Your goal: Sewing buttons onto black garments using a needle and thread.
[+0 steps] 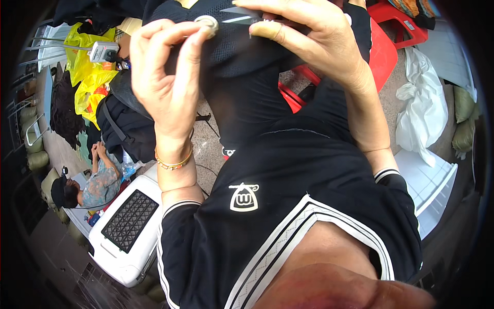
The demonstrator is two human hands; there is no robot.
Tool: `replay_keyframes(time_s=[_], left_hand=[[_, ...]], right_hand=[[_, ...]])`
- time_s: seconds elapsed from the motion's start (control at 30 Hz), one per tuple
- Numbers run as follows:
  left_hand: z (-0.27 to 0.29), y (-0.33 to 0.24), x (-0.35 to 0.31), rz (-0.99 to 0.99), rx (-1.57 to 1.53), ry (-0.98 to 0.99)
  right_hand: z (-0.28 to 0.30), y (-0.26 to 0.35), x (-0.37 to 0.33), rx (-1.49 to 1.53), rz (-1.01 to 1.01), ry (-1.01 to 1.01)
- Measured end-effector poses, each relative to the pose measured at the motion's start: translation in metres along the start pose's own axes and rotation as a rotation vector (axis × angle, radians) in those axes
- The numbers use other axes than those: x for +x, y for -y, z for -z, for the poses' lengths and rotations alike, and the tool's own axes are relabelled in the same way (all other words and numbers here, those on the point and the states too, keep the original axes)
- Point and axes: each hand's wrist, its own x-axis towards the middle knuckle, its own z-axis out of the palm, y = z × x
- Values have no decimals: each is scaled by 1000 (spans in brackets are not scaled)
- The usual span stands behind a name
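Observation:
I hold a black mesh garment (242, 67) up in front of me. My left hand (167, 82), with a beaded bracelet at the wrist, pinches the fabric beside a round pale button (207, 22) between thumb and forefinger. My right hand (314, 44) grips small metal scissors (237, 15) whose blades point left toward the button, almost touching it. The scissor handles are hidden inside my fingers. The lower part of the garment hangs down over my black shirt.
A white plastic case with a black grille (126, 224) lies at lower left, with a seated person (98, 180) beside it. Yellow bags (87, 77) and a black backpack (128, 131) lie at left. A red plastic chair (383, 51), a white sack (424, 105) and a white crate (429, 180) stand at right.

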Motion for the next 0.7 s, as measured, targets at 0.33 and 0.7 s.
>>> replay_keyframes(time_s=[0.33,0.7], left_hand=[[4,5,3,1,70,-33],[-3,7,1,244,-350,-79]], right_hand=[[-11,11,12,-158,80,20],[-22,16,15,-300,131,-43]])
